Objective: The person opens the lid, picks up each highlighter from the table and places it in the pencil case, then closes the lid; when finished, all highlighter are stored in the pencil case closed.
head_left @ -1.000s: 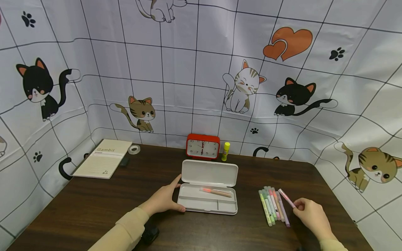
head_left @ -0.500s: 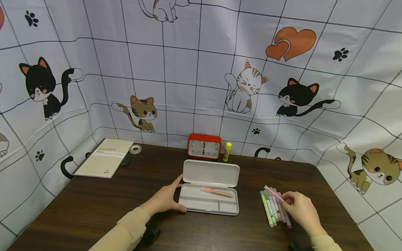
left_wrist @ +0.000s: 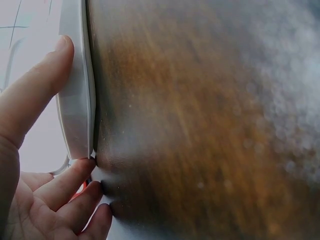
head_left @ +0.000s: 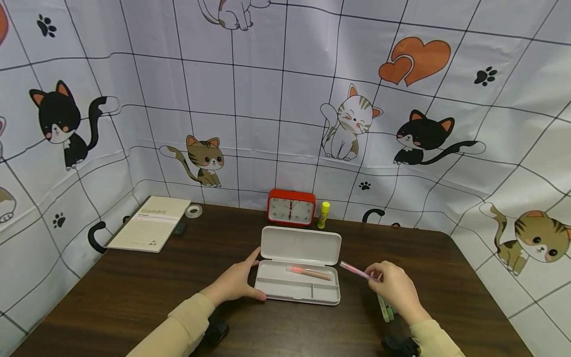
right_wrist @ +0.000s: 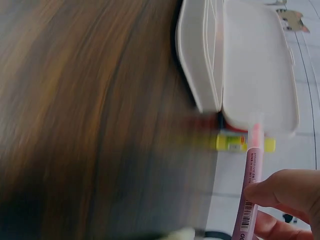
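Note:
A white pencil case (head_left: 282, 291) lies with its lid (head_left: 301, 245) raised toward the back. One pen (head_left: 312, 273) with a beige barrel and an orange-red end lies in its long rear compartment. My left hand (head_left: 234, 283) grips the case's left end, thumb at the near corner and index finger toward the back; in the left wrist view these touch the case wall (left_wrist: 77, 110). Between thumb and fingers, my right hand (head_left: 394, 287) pinches a pink highlighter pen (right_wrist: 251, 167), off the case's right side. Green pens (head_left: 384, 308) show beneath that hand, which hides the others.
Behind the case stand a red clock (head_left: 291, 208) and a yellow glue stick (head_left: 323, 214). A notebook (head_left: 151, 223), a tape roll (head_left: 194, 211) and a small dark object (head_left: 180, 228) lie at the back left. A cat-print sheet (head_left: 254, 134) hangs behind the dark wooden table (head_left: 276, 332).
My right hand has carried the pink highlighter pen leftward from the right of the pen group, over the other pens, toward the case. My left hand has kept its hold on the case.

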Available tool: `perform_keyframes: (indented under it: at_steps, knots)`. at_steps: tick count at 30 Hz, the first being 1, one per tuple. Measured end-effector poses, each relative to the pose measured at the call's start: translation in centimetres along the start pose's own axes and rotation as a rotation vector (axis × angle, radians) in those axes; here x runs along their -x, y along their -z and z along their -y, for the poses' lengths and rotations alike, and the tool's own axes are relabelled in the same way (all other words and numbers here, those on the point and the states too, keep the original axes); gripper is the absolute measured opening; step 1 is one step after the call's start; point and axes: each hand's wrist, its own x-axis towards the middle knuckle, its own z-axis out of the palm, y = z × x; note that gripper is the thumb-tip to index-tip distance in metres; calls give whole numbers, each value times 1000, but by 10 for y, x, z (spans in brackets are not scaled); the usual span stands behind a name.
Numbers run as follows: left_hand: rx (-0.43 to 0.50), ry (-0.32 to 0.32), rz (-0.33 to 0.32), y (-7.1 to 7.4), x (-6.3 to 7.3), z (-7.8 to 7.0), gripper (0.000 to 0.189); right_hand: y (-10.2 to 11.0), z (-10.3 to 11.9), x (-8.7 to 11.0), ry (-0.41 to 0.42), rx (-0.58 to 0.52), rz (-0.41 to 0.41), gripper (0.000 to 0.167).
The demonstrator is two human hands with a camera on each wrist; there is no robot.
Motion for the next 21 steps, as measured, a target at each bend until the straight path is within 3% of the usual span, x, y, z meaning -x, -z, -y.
perform_keyframes:
  at_steps: [9,21]
  knots:
    - [0,-1,7,0,1,-1,122,-26,28,-14,118,0,-27,13]
    - [-3,3,8,2,4,-3,121,-54,69,-26,204,-19,-16,9]
